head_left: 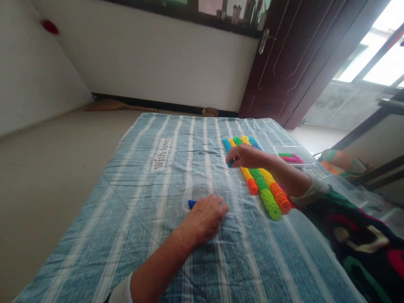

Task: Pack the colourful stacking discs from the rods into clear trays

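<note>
Our two hands over a striped cloth, among bright textured rods

Our left hand lies just below the middle of the frame, at the near edge of a shallow clear plastic container; its fingers are close together and bent downward, and a short dark blue textured piece shows just beside them, inside the container's outline; we cannot tell whether the hidden fingertips grip anything

Our right hand reaches in from the right of the frame to a spot right of centre; its thumb and fingers are drawn narrow, over a light blue textured rod, with a bit of light blue showing beneath the fingertips; we cannot tell whether they hold it or only touch it

Under and beside that hand we have more rods lying side by side, slanting toward the lower right: a yellow rod with an orange end, a green rod with a lime-green end and a second yellow rod with an orange end; right of our forearm sits a clear plastic box with green and pink pieces inside; all rest on a blue-grey cloth with white stripes, which bears a "With love" label left of centre
</note>
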`<action>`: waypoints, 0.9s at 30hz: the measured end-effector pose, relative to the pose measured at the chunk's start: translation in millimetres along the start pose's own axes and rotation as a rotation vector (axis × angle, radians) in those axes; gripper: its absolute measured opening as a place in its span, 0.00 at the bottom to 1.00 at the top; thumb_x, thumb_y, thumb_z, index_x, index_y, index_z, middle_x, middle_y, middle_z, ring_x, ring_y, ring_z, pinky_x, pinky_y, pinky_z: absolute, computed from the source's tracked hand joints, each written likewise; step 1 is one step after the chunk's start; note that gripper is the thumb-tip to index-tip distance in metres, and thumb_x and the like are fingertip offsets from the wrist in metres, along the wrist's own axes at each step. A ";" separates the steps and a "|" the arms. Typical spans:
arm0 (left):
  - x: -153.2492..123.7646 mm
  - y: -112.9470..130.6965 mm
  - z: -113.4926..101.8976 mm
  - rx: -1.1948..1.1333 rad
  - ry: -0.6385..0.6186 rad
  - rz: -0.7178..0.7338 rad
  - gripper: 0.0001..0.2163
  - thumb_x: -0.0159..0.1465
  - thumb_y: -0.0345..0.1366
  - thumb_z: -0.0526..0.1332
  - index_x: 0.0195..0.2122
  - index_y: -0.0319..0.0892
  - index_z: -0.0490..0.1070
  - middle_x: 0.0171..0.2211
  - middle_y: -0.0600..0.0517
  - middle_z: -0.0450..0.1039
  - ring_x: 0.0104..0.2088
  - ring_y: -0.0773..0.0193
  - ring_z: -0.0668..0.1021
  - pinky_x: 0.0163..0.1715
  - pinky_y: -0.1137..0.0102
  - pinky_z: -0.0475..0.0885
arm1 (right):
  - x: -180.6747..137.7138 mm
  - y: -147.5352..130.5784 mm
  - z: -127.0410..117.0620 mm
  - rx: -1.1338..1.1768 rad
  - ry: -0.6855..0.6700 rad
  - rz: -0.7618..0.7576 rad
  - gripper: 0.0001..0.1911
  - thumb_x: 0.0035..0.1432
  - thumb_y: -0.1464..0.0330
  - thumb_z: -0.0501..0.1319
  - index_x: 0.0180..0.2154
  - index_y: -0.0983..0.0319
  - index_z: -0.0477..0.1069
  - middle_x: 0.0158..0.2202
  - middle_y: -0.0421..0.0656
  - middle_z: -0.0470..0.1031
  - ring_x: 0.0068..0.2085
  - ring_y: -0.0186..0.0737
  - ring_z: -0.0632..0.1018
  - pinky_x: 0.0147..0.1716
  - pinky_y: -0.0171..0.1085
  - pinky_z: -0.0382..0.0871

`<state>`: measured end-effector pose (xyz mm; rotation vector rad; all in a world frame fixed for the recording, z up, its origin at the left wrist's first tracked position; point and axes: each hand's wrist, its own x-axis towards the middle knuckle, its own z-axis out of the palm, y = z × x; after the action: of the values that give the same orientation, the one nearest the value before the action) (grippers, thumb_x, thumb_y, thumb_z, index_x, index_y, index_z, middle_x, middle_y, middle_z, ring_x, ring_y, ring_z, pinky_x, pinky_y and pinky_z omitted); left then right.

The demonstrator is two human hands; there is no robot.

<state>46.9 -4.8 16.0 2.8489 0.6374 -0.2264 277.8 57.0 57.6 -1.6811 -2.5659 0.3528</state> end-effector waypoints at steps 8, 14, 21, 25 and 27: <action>0.8 -4.9 1.4 -0.046 0.021 -0.017 0.10 0.64 0.27 0.50 0.39 0.41 0.71 0.41 0.48 0.73 0.42 0.58 0.74 0.42 0.64 0.70 | -44.3 -58.1 20.5 0.073 -0.224 -0.280 0.12 0.52 0.81 0.58 0.33 0.62 0.77 0.31 0.40 0.72 0.31 0.30 0.70 0.32 0.31 0.61; 0.6 -11.0 -3.6 -0.134 -0.026 -0.008 0.11 0.63 0.29 0.53 0.42 0.42 0.72 0.44 0.46 0.74 0.42 0.57 0.76 0.40 0.65 0.70 | -44.2 -68.2 31.8 -0.021 -0.265 -0.230 0.21 0.48 0.84 0.57 0.38 0.59 0.78 0.33 0.40 0.75 0.31 0.31 0.70 0.29 0.31 0.57; -4.0 -20.0 -2.0 -0.260 0.024 0.077 0.13 0.60 0.27 0.55 0.45 0.44 0.70 0.46 0.49 0.74 0.45 0.58 0.76 0.45 0.65 0.70 | -39.7 -76.1 44.4 -0.124 -0.309 -0.149 0.13 0.49 0.80 0.59 0.35 0.63 0.77 0.29 0.43 0.75 0.28 0.32 0.68 0.25 0.33 0.51; -4.8 -20.0 -4.9 -0.276 0.015 0.089 0.13 0.59 0.26 0.55 0.43 0.44 0.70 0.45 0.50 0.74 0.45 0.59 0.76 0.45 0.66 0.70 | -40.4 -74.7 45.6 0.020 -0.269 -0.158 0.12 0.50 0.80 0.58 0.34 0.63 0.76 0.25 0.39 0.72 0.26 0.30 0.65 0.26 0.32 0.53; -4.9 -19.6 -7.0 -0.282 0.008 0.079 0.13 0.59 0.27 0.55 0.44 0.43 0.70 0.44 0.49 0.74 0.45 0.59 0.76 0.45 0.66 0.70 | -42.0 -73.7 44.8 0.094 -0.256 -0.162 0.11 0.50 0.81 0.57 0.32 0.64 0.75 0.24 0.38 0.71 0.25 0.29 0.65 0.26 0.31 0.54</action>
<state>34.7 12.3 20.3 2.5977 0.5121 -0.1021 221.1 -16.6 33.5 -1.4700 -2.7888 0.7079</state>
